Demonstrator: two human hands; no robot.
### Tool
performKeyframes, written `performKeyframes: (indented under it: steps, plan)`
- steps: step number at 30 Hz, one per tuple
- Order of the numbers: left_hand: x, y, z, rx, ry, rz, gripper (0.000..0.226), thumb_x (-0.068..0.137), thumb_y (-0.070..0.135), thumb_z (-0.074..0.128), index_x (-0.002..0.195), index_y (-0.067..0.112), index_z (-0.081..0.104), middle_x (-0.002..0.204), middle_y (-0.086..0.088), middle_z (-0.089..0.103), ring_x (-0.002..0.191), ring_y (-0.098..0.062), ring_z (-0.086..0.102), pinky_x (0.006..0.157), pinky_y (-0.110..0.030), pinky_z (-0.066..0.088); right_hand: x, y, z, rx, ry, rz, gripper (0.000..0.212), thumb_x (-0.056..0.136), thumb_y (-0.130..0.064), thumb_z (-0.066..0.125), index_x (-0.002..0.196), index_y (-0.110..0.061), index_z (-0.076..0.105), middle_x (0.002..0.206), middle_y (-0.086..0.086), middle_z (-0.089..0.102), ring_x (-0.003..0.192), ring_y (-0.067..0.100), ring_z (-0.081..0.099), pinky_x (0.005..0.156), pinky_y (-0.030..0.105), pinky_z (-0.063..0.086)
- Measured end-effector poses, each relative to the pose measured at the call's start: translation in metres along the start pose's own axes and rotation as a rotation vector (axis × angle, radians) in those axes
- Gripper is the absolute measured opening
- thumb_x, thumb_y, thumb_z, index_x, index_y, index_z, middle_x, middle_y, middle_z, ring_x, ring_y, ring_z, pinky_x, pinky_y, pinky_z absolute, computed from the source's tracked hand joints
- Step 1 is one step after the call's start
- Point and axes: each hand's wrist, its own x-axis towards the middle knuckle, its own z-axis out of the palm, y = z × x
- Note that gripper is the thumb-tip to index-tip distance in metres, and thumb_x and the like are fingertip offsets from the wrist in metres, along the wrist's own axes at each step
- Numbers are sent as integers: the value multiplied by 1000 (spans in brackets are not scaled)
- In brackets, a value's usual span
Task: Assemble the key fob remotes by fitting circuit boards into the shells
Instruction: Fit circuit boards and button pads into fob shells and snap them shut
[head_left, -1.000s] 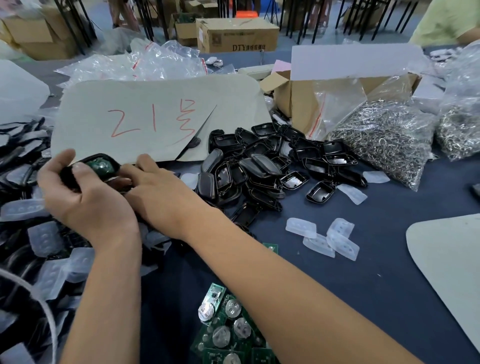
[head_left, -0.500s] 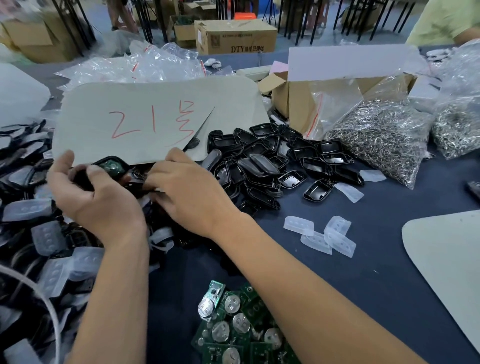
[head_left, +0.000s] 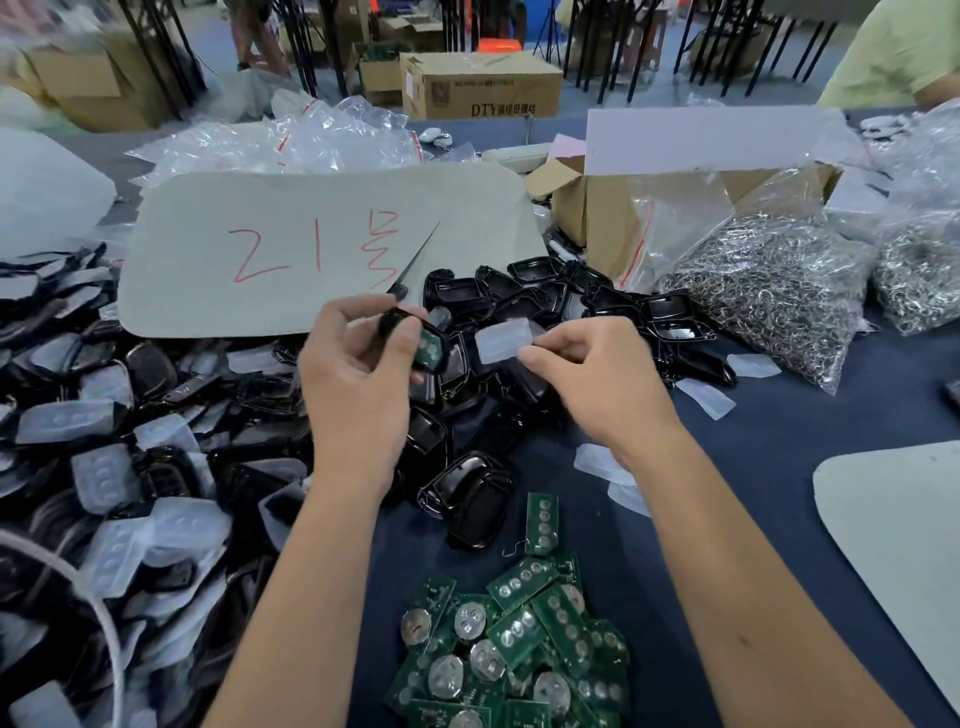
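Fingers of left hand (head_left: 358, 384) half-hide gripped shell (head_left: 415, 338); right hand (head_left: 597, 379) pinches pad (head_left: 503, 340).

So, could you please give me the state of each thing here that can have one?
Left hand: grips a shell.
Shell: held up, circuit board seated inside.
Right hand: pinches a clear button pad.
Button pad: held beside the shell, not fitted.
Circuit board pile: loose on the table.
Empty shells: heaped, open.
Cardboard box: open.
Bag of metal rings: lying open.
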Motion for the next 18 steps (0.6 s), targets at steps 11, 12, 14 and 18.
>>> performKeyframes:
  steps: [11, 12, 14, 18]
  plan:
    - [-11, -5, -4, 628, -401, 71, 14, 87, 19, 82, 90, 32, 78, 68, 14, 66, 62, 0, 57, 62, -10, 43, 4, 9, -6, 140, 294, -60, 14, 83, -37, 86, 76, -27, 78, 66, -11, 73, 60, 5, 67, 68, 30, 60]
    - [-12, -5, -5, 662, -394, 80, 14, 86, 20, 83, 90, 32, 78, 65, 14, 61, 59, -2, 52, 60, -11, 40, 4, 10, -5, 190, 301, -41, 13, 84, -36, 85, 77, -27, 79, 68, -10, 74, 62, 6, 67, 70, 37, 62]
    - [-11, -7, -6, 693, -382, 90, 14, 85, 20, 84, 91, 31, 78, 76, 18, 62, 67, -2, 52, 66, -15, 40, 5, 13, -5, 231, 313, -43, 11, 86, -34, 83, 77, -30, 79, 71, -10, 75, 65, 6, 68, 70, 35, 61]
    - [-10, -5, -3, 650, -280, 149, 11, 87, 24, 81, 92, 31, 76, 99, 17, 67, 84, -3, 59, 73, -15, 44, 4, 13, -4, 308, 233, -89, 11, 87, -28, 82, 77, -31, 81, 69, -11, 74, 57, 0, 61, 61, 20, 52]
